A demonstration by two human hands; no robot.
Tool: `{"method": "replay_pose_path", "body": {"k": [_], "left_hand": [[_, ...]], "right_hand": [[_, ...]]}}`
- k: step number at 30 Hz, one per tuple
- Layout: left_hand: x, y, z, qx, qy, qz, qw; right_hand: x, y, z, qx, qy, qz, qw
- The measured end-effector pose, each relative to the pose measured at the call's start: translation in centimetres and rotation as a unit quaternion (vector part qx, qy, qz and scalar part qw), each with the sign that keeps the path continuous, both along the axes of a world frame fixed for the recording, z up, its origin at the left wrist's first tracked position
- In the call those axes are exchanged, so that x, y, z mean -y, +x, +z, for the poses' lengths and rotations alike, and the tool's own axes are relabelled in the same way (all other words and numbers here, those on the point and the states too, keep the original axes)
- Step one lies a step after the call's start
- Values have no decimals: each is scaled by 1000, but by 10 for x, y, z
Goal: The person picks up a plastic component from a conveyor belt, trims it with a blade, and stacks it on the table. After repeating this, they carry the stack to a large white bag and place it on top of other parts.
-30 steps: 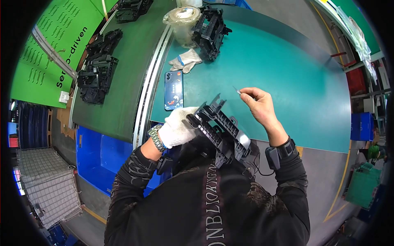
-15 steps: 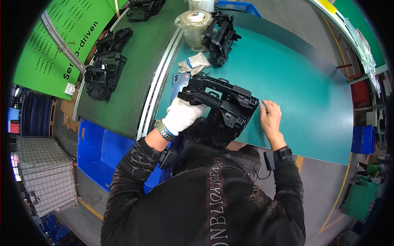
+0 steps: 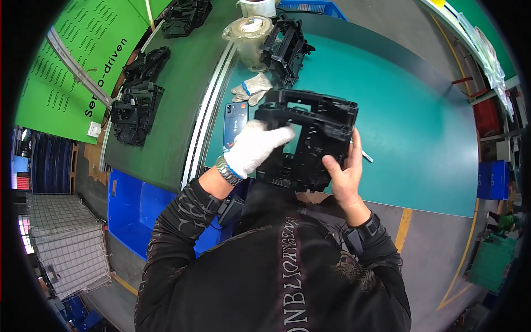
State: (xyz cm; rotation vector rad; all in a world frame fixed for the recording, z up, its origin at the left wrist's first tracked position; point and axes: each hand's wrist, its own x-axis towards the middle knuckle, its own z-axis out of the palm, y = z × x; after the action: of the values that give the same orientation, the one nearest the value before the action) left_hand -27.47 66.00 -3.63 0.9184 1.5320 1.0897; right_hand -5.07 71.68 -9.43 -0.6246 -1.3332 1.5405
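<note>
A black moulded plastic frame point(image 3: 318, 149) with rectangular openings is held up over the near edge of the green table. My left hand point(image 3: 254, 146), in a white knitted glove, grips its left side; the thumb lies across an opening and looks slightly blurred. On the right side my bare right hand point(image 3: 347, 174) is closed round the edge, thumb on the face and fingers behind. A thin pale stick-like piece point(image 3: 367, 157) shows just right of those fingers; whether it lies on the table or is held I cannot tell.
Left of the frame are a blue phone point(image 3: 235, 123) and white gloves point(image 3: 251, 88). Behind stand another black frame point(image 3: 286, 52) and a plastic-wrapped roll point(image 3: 249, 41). A dark green conveyor point(image 3: 171, 127) carries more black parts point(image 3: 135, 113). Below it sits a blue bin point(image 3: 130, 207).
My right hand has come in from beside the frame and taken hold of its right edge. The frame has turned, showing more of its broad face. My left thumb has moved across it.
</note>
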Motion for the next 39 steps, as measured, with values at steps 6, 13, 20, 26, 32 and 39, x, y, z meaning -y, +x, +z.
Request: {"method": "replay_pose_path", "body": {"k": [6,13,20,26,32,39], "left_hand": [[-33,17,27,333,83,-41,938],[-122,-7,-13,-21,159,-287,944],[-191,-22,20,-424,99,-294,851],[-216,-7,21,-641,54,-258,721],[-224,-27,2,-720,84,-199,660],[-219,-29,6,-737,98,-172,647]], "right_hand": [[-60,25,-5,-107,-150,-26,983],[-157,14,-33,-129,-177,6,976],[-238,-47,-91,-38,-195,-97,975],[-272,-88,-129,42,-228,-138,963],[-270,-115,-107,83,-245,-127,957],[-272,-122,-95,59,-242,-81,965]]}}
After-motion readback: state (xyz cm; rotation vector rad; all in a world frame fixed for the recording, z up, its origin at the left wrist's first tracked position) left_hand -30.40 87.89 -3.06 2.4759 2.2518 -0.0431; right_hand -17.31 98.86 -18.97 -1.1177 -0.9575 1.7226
